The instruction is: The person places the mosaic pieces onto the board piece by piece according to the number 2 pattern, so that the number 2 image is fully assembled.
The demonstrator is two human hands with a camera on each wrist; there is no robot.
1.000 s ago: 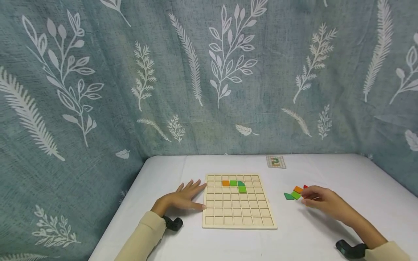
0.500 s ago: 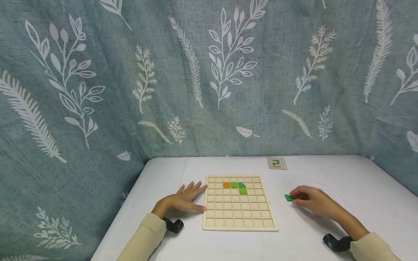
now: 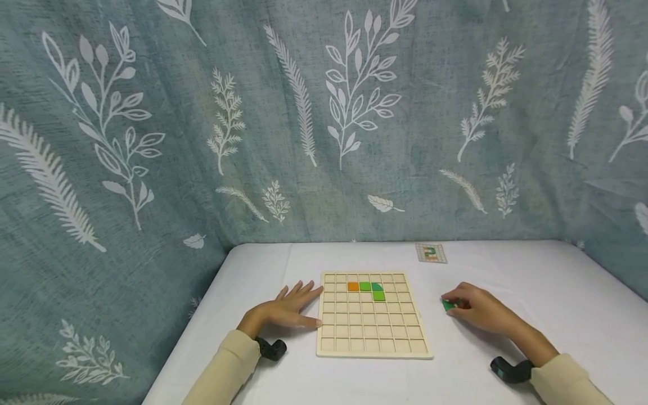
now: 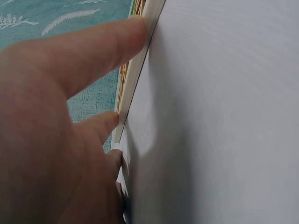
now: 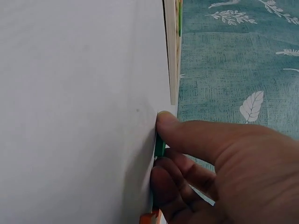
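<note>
A pale wooden grid board lies on the white table. My left hand rests at its left side, fingers spread, thumb and a fingertip touching the edge. On the board sit an orange tile, a light green tile, a dark green rounded tile and another light green tile. Right of the board, my right hand pinches a loose dark green tile at table level between thumb and finger. An orange tile shows below my fingers in the right wrist view; other loose tiles are hidden.
A small printed card with a coloured grid pattern lies at the back of the table. Behind it hangs a blue-green leaf-patterned curtain. A black camera sits on the right wrist, another on the left.
My right hand has moved left from the orange and red loose tiles to the dark green one and covers the others. The left hand stays in place.
</note>
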